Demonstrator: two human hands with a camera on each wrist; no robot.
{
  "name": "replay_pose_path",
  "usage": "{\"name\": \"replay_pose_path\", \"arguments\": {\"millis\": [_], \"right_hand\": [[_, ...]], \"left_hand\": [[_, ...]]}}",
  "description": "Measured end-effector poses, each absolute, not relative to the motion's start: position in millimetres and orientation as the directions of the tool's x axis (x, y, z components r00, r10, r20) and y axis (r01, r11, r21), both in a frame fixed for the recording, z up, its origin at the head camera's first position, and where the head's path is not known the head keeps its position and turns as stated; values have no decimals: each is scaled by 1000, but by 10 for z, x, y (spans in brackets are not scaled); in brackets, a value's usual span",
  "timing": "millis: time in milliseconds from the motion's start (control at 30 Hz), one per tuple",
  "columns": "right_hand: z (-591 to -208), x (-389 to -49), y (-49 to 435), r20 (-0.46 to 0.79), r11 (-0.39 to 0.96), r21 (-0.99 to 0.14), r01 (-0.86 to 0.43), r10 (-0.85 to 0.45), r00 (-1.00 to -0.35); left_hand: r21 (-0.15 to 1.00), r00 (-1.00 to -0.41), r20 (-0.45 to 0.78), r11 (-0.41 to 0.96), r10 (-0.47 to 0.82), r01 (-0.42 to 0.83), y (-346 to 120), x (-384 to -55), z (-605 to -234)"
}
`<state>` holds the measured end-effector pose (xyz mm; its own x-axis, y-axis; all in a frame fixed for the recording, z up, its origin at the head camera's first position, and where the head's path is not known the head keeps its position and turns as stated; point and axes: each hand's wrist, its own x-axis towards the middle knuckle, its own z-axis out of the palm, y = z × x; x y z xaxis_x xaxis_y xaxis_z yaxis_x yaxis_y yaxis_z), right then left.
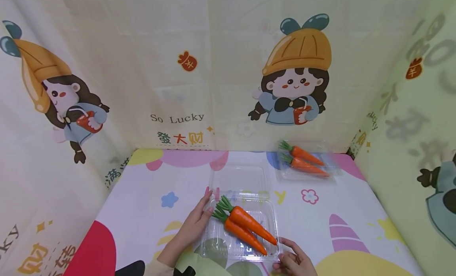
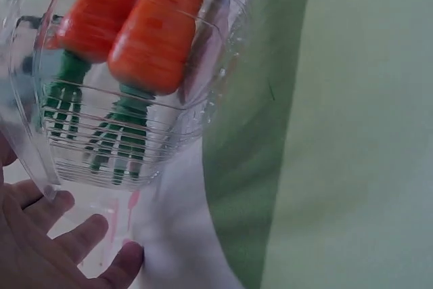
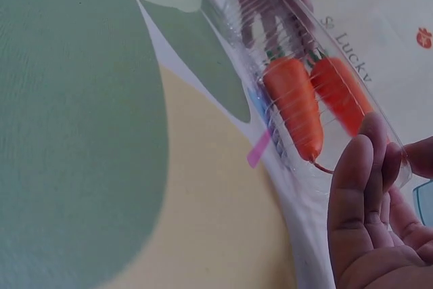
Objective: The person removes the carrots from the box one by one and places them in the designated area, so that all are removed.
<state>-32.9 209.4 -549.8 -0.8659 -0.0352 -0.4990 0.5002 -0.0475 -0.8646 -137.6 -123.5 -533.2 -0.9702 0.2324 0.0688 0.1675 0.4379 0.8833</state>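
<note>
An open clear plastic box (image 1: 242, 255) with a hinged lid (image 1: 239, 177) folded back is in front of me. Inside it lie two orange carrots, the upper carrot (image 1: 251, 222) and the lower carrot (image 1: 246, 238), green tops toward the left. My left hand (image 1: 194, 222) holds the box's left side near the hinge, thumb at the rim; in the left wrist view its fingers (image 2: 61, 201) reach beneath the rim. At the front right corner, my right hand (image 1: 295, 258) pinches the rim between thumb and fingers, as the right wrist view shows with its fingers (image 3: 352, 181).
Behind and to the right, another clear plastic box (image 1: 285, 174) holds two more carrots (image 1: 308, 160). A colourful patterned cloth (image 1: 142, 197) covers the table. Printed fabric walls (image 1: 228, 82) enclose the back and both sides.
</note>
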Motion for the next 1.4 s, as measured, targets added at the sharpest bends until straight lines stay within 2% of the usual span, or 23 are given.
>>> {"name": "replay_pose_path", "arguments": {"millis": [267, 433, 600, 800, 933, 1067, 1167, 1267, 1400], "right_hand": [[-5499, -322, 2092, -476, -54, -876, 479, -54, -878], [-5459, -340, 2038, -417, 122, -900, 419, 44, -908], [-5382, -357, 1986, -344, 256, -890, 377, 166, -924], [-5285, -363, 2024, -109, 394, -892, 220, 284, -952], [-5228, -384, 2029, 81, 445, -892, 77, 325, -942], [-5138, -425, 1981, 216, 502, -864, -45, 288, -933], [-5055, -477, 1904, 270, 538, -835, -115, 218, -938], [-4978, -533, 1808, 272, 570, -809, -147, 142, -952], [-4869, -622, 1652, 200, 606, -785, -130, 50, -979]], "left_hand": [[888, -973, 64, 432, 224, 158, -1255, -1349, -5347], [916, -965, -24, 393, 260, 83, -1321, -1331, -5353], [958, -946, -79, 285, 313, 14, -1421, -1302, -5313], [969, -925, -137, 244, 353, -50, -1513, -1209, -5272], [968, -905, -205, 214, 373, -131, -1531, -1117, -5256], [960, -889, -262, 193, 376, -202, -1539, -1046, -5241], [959, -888, -275, 176, 369, -224, -1547, -1013, -5227], [960, -885, -279, 137, 374, -245, -1555, -997, -5229], [959, -879, -283, 85, 383, -272, -1562, -993, -5263]]}}
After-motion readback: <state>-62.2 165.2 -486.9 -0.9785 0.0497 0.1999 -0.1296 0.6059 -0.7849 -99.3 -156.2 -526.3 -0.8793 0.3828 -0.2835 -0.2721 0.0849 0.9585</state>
